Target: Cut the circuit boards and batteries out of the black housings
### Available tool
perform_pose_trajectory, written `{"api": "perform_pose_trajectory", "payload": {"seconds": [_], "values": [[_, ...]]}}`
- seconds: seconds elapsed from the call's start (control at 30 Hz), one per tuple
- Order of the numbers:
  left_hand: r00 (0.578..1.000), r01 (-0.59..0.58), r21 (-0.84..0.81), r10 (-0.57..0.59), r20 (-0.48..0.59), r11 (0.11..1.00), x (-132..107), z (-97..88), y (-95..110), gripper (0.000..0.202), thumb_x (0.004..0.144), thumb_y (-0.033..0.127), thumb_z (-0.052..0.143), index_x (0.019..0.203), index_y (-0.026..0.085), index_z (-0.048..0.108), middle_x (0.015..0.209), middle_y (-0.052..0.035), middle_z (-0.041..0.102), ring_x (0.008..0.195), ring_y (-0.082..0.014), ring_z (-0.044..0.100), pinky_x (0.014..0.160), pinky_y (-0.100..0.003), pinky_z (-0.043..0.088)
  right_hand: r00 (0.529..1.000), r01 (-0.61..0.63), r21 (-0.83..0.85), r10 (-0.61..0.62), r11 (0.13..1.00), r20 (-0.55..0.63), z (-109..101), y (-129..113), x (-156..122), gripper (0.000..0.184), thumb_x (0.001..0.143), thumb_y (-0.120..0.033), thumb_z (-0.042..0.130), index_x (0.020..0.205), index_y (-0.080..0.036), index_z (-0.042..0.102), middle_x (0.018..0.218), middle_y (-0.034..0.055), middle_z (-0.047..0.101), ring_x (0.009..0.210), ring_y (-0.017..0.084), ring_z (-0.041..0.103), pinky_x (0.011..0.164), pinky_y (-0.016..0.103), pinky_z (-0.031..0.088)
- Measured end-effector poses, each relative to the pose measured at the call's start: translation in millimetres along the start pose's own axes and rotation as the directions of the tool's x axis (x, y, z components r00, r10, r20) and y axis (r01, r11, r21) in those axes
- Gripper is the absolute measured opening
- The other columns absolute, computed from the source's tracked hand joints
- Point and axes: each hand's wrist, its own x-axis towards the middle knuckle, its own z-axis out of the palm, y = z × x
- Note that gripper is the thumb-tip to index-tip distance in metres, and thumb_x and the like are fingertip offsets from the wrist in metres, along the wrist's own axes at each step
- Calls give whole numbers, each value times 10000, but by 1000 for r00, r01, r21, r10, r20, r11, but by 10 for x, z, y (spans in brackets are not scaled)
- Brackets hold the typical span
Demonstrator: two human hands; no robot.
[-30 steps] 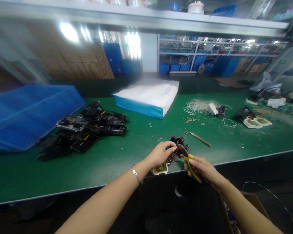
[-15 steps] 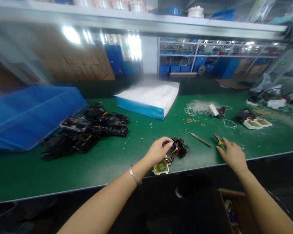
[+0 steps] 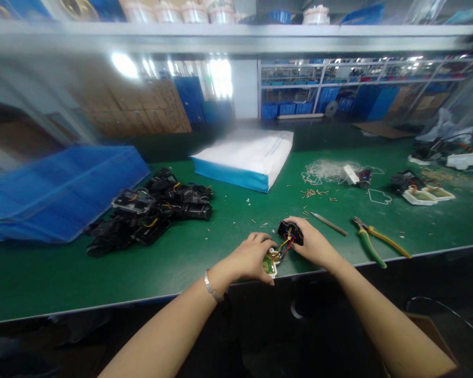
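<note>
My left hand (image 3: 249, 257) is curled around the left side of a green circuit board in a white frame (image 3: 271, 265), thumb at its near edge. My right hand (image 3: 313, 241) grips a black plastic housing (image 3: 284, 230) from its right side. Red, yellow and dark wires (image 3: 287, 242) run between the housing and the board. To the right, pliers (image 3: 364, 231) with green and yellow handles lie with the handles spread. A thin pen-like tool (image 3: 329, 223) rests on the green tabletop behind my right hand.
Black housings (image 3: 157, 210) are piled at left beside a blue bin (image 3: 63, 189). A white-and-blue package (image 3: 244, 157) lies at the back. Screws (image 3: 313, 193), tangled white gaskets (image 3: 323, 172) and opened white-cased boards (image 3: 428, 194) lie at right. The table's front edge is close.
My right hand has let go of the pliers and moved left onto the black housing. My left hand has shifted from the wires down to the circuit board. The housing has turned.
</note>
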Motion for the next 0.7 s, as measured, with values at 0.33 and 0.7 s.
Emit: {"api": "perform_pose_trajectory", "payload": {"seconds": [0.33, 0.7], "values": [[866, 468, 212, -398, -303, 858, -84, -298, -241, 545, 597, 421, 726, 1094, 276, 555, 1162, -71, 488, 1002, -285, 489, 800, -381, 461, 875, -219, 178, 274, 959, -398, 127, 167, -176, 396, 752, -303, 591, 1112, -203, 460, 1117, 91, 562, 985, 229, 555, 894, 366, 422], [915, 386, 379, -297, -272, 841, 0, -296, -118, 813, 566, 341, 815, 1287, 329, 440, 1309, -67, 418, 1034, -310, 475, 777, -393, 487, 837, -146, 510, 380, 848, -393, 143, 365, -268, 560, 713, -330, 694, 1177, -225, 397, 1162, 81, 508, 1025, 219, 539, 926, 376, 431]]}}
